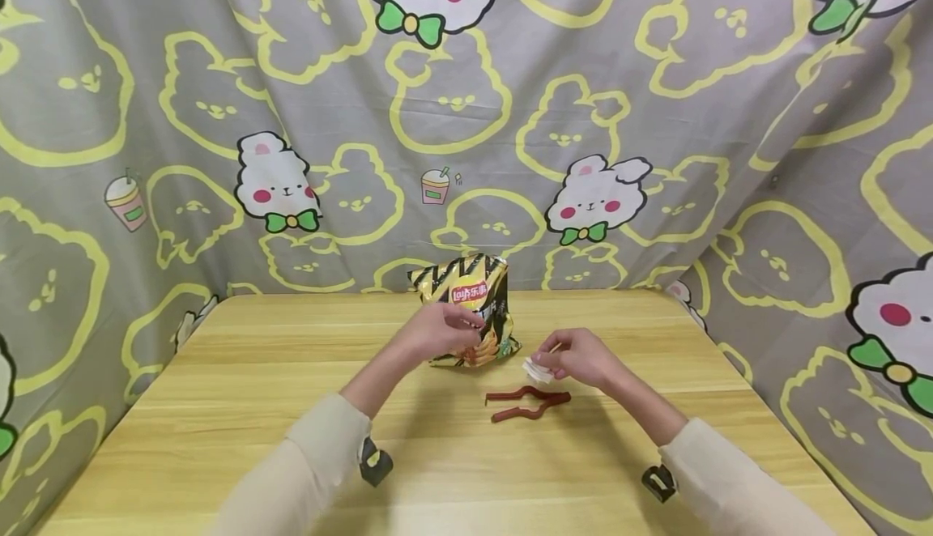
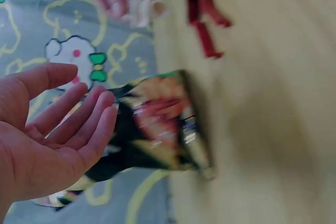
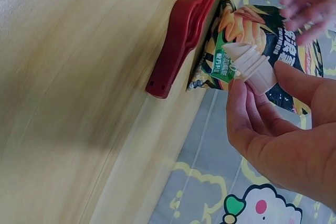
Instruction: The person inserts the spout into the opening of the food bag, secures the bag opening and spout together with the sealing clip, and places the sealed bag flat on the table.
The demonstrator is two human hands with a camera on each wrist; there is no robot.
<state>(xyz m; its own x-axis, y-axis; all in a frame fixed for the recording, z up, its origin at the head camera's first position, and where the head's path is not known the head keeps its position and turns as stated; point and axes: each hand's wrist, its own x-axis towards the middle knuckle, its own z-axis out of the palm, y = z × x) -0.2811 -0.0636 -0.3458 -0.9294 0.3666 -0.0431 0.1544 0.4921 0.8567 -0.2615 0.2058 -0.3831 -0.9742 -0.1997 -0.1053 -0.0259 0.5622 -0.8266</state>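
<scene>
My left hand (image 1: 437, 332) hovers in front of a yellow and black Lay's chip bag (image 1: 466, 273), fingers loosely extended with nothing in them. The bag stands upright on the table, partly covered by that hand in the head view. My right hand (image 1: 581, 355) pinches a small white plastic spout piece (image 3: 254, 69) between thumb and fingertips; it has ridges and a pointed lip. Just below this hand lies a dark red bag clip (image 1: 557, 397), its two arms spread in a V toward the left. In the left wrist view the left palm (image 2: 47, 150) overlaps the bag.
The light wooden table (image 1: 255, 406) reaches back to a grey curtain (image 1: 466, 131) printed with cartoon animals. More curtain hangs along both sides. Dark straps (image 1: 375, 463) with small mounts sit at the sleeves' cuffs.
</scene>
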